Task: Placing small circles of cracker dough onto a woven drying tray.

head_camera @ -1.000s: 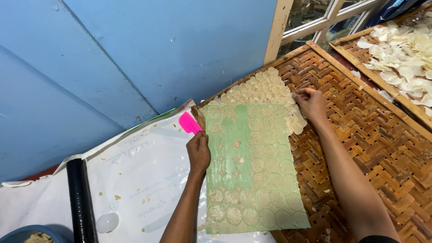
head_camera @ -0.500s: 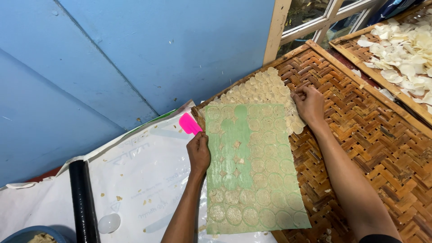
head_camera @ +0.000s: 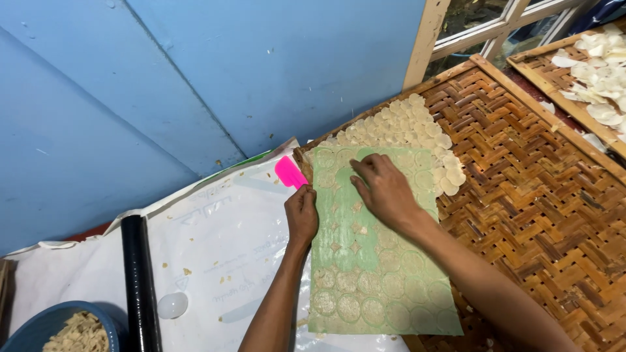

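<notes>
Green and thin, a plastic sheet [head_camera: 372, 261] patterned with round dough discs lies across the near corner of a woven bamboo tray [head_camera: 521, 169], its lower end reaching past the tray edge toward the camera. The right hand [head_camera: 385, 189] rests flat on the upper part of the sheet, fingers spread and pointing to the far-left corner — a flat press, nothing closed inside the grip. The left hand [head_camera: 302, 215] sits at the sheet's left edge with its fingers curled around a bright pink scraper [head_camera: 289, 172], whose blade sticks out beyond the knuckles toward the blue wall [head_camera: 195, 78].

Past the top of the sheet, pale round crackers [head_camera: 411, 127] lie in overlapping rows on the bamboo weave, touching the sheet's far edge. White printed plastic [head_camera: 208, 248] covers the surface left of the tray, dotted with dough crumbs. On it lies a black roller [head_camera: 140, 280], and just beside that a small clear round lid [head_camera: 173, 305]. A blue bowl [head_camera: 39, 319] of pale scraps [head_camera: 78, 332] shows at the bottom-left corner. A second woven tray [head_camera: 554, 72] with white crackers [head_camera: 603, 65] stands at the upper right — well apart from both hands.
</notes>
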